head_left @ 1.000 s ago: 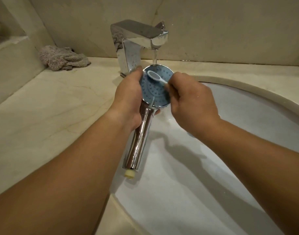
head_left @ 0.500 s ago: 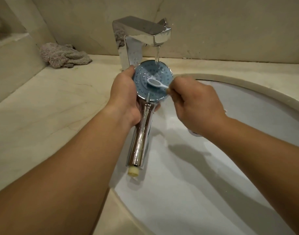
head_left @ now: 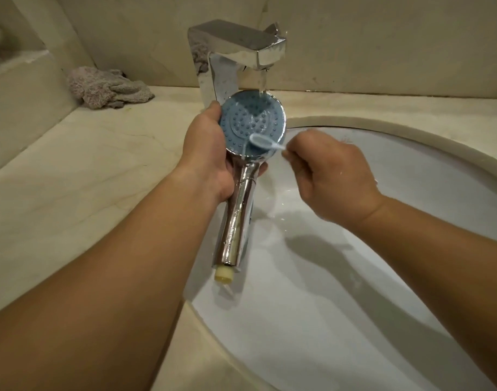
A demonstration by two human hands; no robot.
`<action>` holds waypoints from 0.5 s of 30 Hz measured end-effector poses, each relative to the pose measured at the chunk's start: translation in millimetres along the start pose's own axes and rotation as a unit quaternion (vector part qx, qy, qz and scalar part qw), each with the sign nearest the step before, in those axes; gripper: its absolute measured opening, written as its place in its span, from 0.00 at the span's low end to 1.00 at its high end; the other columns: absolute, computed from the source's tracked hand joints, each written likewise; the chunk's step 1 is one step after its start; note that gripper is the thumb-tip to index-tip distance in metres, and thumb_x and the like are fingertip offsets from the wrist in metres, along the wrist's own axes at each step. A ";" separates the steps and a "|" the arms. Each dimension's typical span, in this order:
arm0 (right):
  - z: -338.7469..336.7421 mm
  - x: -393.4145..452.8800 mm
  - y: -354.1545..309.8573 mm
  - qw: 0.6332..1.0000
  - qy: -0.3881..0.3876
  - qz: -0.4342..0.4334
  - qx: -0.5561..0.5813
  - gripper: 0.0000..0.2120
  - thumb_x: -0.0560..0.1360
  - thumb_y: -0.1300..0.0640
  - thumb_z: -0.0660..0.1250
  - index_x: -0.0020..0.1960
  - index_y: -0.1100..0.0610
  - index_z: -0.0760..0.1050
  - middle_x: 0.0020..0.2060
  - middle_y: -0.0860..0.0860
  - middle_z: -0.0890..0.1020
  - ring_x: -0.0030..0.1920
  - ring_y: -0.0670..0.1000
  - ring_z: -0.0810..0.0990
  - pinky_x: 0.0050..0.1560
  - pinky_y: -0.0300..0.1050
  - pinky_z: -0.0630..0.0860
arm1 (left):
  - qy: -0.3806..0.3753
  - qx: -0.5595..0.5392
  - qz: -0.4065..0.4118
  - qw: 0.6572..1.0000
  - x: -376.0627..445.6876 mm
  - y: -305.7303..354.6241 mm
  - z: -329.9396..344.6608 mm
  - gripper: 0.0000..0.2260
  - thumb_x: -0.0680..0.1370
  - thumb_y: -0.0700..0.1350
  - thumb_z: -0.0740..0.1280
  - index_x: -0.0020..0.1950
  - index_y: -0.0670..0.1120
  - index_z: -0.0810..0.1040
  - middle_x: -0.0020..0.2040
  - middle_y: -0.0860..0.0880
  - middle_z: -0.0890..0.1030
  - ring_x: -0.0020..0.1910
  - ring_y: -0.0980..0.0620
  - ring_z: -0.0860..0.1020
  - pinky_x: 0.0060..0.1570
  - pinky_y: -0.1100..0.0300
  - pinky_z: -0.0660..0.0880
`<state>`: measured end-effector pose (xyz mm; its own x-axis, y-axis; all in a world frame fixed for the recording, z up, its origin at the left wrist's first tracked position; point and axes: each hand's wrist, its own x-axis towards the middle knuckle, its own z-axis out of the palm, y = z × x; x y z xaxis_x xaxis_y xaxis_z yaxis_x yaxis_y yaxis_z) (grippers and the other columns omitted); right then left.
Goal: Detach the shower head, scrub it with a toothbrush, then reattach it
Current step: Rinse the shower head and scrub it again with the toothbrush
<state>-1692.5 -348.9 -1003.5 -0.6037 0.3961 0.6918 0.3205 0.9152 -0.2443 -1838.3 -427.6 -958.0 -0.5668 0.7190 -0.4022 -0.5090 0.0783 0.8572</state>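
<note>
The detached shower head [head_left: 250, 119] has a round blue nozzle face and a chrome handle with a cream fitting at its lower end. My left hand [head_left: 208, 153] grips it at the neck, face up, over the sink under the running tap. My right hand [head_left: 329, 173] pinches a pale toothbrush [head_left: 263, 141], whose head lies on the lower right of the blue face. Most of the toothbrush handle is hidden in my fist.
A chrome faucet [head_left: 236, 52] pours a thin stream of water onto the top edge of the shower head. The white sink basin [head_left: 340, 292] lies below, set in a beige marble counter [head_left: 72, 179]. A crumpled grey cloth [head_left: 106, 87] lies at the back left.
The toothbrush head has slid from the upper middle of the blue face down to its lower right edge. My right hand has drawn back to the right with it.
</note>
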 end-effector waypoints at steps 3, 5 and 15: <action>-3.0 5.4 8.6 0.998 0.023 0.066 0.001 0.09 0.80 0.55 0.60 0.44 0.59 0.72 0.35 0.52 0.73 0.30 0.59 0.70 0.29 0.52 0.71 | 0.008 0.006 -0.001 1.000 -0.1 -0.1 -0.1 0.24 0.85 0.62 0.53 0.63 0.49 0.83 0.55 0.43 0.87 0.49 0.43 0.85 0.41 0.52 0.82; -1.5 0.4 2.3 1.000 -0.005 -0.001 -0.006 0.08 0.79 0.57 0.61 0.44 0.60 0.73 0.35 0.54 0.74 0.29 0.59 0.70 0.28 0.51 0.71 | 0.009 0.009 0.003 1.000 -0.1 -0.3 -0.4 0.25 0.85 0.61 0.53 0.63 0.48 0.83 0.55 0.43 0.87 0.48 0.43 0.85 0.43 0.51 0.81; -2.2 2.8 4.0 1.000 0.000 0.020 -0.006 0.06 0.78 0.57 0.62 0.44 0.59 0.73 0.35 0.54 0.75 0.29 0.60 0.71 0.28 0.48 0.70 | 0.007 0.021 0.017 1.000 -2.5 -0.5 2.3 0.23 0.85 0.60 0.55 0.57 0.48 0.85 0.48 0.44 0.89 0.47 0.42 0.84 0.45 0.50 0.79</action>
<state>-1691.2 -344.4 -1001.0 -0.5911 0.4316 0.6815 0.3532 0.8980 -0.2624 -1835.1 -427.8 -956.7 -0.5924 0.7127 -0.3757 -0.4610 0.0826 0.8835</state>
